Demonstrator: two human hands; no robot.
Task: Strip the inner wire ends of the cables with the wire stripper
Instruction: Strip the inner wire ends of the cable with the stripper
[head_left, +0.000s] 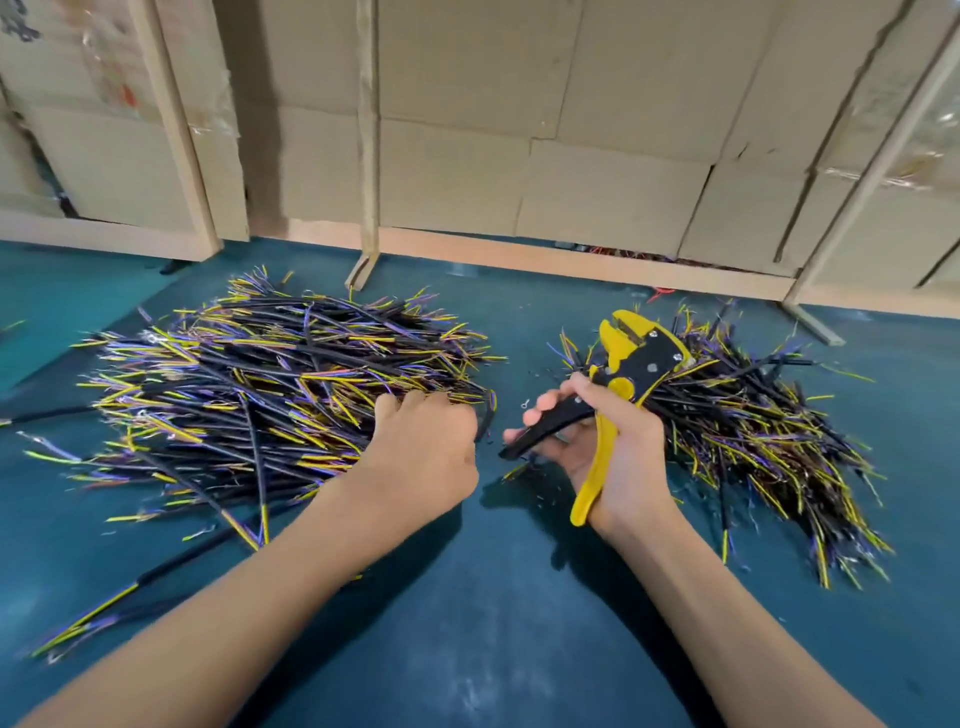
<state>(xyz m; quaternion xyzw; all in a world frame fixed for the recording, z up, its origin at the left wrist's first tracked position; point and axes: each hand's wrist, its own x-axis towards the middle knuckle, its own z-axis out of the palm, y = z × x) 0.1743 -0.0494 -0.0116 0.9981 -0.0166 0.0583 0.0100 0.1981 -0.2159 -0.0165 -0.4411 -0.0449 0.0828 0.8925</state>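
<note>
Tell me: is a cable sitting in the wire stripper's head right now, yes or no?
No: the wire stripper, held in the right hand, has nothing in its yellow head, while the left hand reaches into the left cable pile.

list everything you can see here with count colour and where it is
cable pile: one large heap, black sheaths with yellow and purple wire ends, left on the table
second cable pile: one smaller heap, same colours, right on the table
wire stripper: one, yellow and black, in the right hand, head up over the right pile
table: one, teal top with small scraps
cardboard panels: several, tan, behind the table
wooden frame posts: several, pale wood, upright against the cardboard
left hand: fingers curled at the near edge of the left pile
right hand: grips the stripper handles
</note>
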